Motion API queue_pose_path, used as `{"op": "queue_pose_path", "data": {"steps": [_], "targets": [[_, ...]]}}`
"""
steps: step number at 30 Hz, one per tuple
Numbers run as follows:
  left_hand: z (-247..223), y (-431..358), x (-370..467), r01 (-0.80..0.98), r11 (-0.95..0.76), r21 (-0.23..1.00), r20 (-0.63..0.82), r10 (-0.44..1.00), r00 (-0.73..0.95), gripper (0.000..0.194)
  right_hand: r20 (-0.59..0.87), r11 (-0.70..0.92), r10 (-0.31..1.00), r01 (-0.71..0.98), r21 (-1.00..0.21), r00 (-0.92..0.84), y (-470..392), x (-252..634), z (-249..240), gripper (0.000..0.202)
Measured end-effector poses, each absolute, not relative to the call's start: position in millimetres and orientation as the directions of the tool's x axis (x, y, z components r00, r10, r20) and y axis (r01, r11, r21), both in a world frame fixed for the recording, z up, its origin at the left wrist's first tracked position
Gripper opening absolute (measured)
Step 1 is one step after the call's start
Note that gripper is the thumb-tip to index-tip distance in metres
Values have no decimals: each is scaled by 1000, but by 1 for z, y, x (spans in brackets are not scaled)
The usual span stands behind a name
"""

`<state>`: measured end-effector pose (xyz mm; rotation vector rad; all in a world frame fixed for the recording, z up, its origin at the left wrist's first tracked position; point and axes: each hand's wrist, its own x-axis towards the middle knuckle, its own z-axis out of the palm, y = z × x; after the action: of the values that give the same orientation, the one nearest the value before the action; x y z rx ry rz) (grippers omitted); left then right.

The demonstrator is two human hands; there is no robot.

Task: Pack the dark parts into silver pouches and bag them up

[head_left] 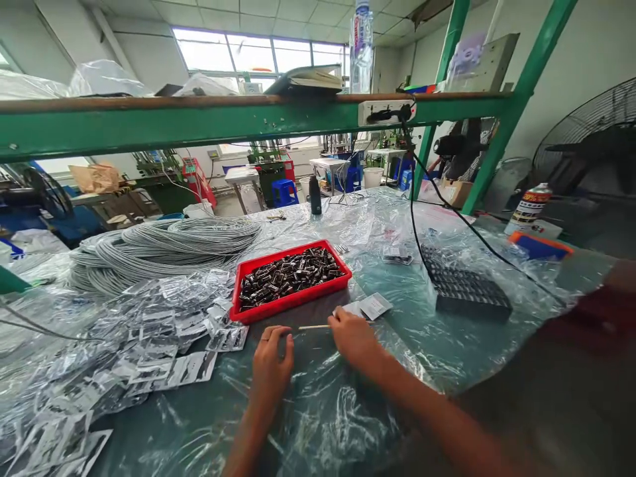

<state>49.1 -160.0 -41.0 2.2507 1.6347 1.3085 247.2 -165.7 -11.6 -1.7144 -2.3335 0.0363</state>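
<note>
Pale stick (313, 326), in right grip (352, 336), jutting leftward

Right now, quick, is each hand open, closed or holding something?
Left hand: loosely curled; whether it holds anything cannot be told.
Right hand: closed, apparently holding a thin pale stick.

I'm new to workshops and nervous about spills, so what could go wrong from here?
The red tray, heaped with small dark parts, sits close beyond the left hand; a bump might spill some. Loose packets lie spread out to that hand's left, so the arm could brush them about. The thin stick at the right hand is slim and might slip.
</note>
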Motion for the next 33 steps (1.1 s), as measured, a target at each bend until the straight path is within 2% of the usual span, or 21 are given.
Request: {"op": "queue_pose_path", "data": {"steps": [2, 4, 6, 7, 11, 13, 15, 18, 21, 23, 26, 29, 33], "targets": [[-49, -154, 69, 736, -417, 534, 482, 865, 141, 24, 202, 220, 967, 909, -355, -155, -186, 274, -8, 19], [-54, -142, 96, 738, -423, 526, 371, 895, 249, 44, 250, 199, 966, 819, -538, -71, -208, 298, -9, 15], [-55, -128, 124, 747, -463, 477, 283, 886, 368, 64, 292, 221, 956, 715, -663, -25, -228, 314, -12, 12], [-53, -122, 134, 749, -491, 445, 250, 871, 423, 65, 300, 228, 954, 669, -707, -8, -237, 319, -14, 10], [-42, -116, 133, 759, -555, 342, 187, 831, 524, 45, 272, 194, 959, 512, -837, 81, -255, 322, -13, 10], [-37, -121, 109, 770, -542, 337, 183, 840, 511, 43, 259, 202, 961, 386, -900, 102, -251, 316, -7, 21], [-36, -130, 79, 776, -519, 359, 188, 854, 485, 44, 227, 216, 972, 159, -963, 59, -235, 301, -1, 35], [-41, -144, 43, 771, -476, 423, 208, 879, 429, 44, 182, 154, 979, -249, -956, -96, -195, 262, 2, 47], [-52, -150, 29, 731, -427, 532, 243, 904, 351, 49, 196, 80, 960, -477, -875, -200, -149, 210, -5, 54], [-59, -149, 30, 701, -394, 594, 249, 919, 306, 52, 181, 41, 959, -529, -848, -216, -126, 182, -14, 54], [-64, -146, 35, 696, -357, 623, 232, 934, 271, 54, 135, 5, 970, -539, -842, -201, -108, 158, -29, 50], [-63, -145, 38, 697, -335, 634, 213, 942, 259, 53, 146, 46, 979, -548, -835, -139, -104, 150, -39, 47], [-61, -145, 38, 685, -327, 651, 202, 945, 259, 43, 177, 107, 980, -508, -854, -90, -107, 143, -43, 43]]}}
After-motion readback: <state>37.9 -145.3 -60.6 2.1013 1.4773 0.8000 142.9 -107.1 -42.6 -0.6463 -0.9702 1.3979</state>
